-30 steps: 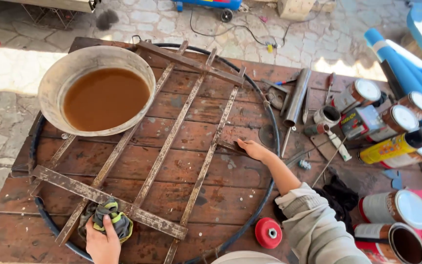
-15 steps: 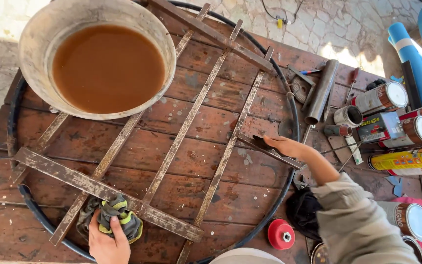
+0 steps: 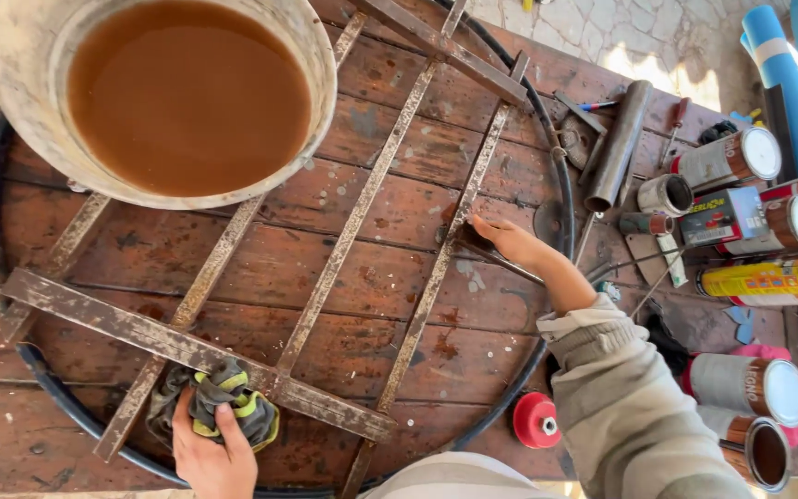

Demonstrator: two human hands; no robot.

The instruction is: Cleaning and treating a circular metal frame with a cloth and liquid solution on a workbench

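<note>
- Here, the left hand (image 3: 212,455) presses a crumpled grey-and-yellow glove (image 3: 223,407) onto the table (image 3: 260,268); its fingers are curled over the cloth, gripping it, right against the rusty frame (image 3: 353,222).
- The glove lies at the low end of the frame, touching the cross bar (image 3: 187,346) just past the fingertips.
- The right hand (image 3: 510,242) rests on one upright bar of the frame, fingers bent down onto the metal; a thin dark tool (image 3: 501,261) lies under the palm, but I cannot tell whether the fingers close on it.
- Beyond the left fingers, well apart, a metal basin (image 3: 11,120) of brown liquid sits on the frame's far end.
- A black hoop (image 3: 561,185) rings the frame, passing just beside the right wrist.
- Outward of the right fingers lie a grey pipe (image 3: 616,143), paint cans (image 3: 731,157) and a yellow spray can (image 3: 759,277).
- Near the right sleeve sits a red knob (image 3: 536,420).
</note>
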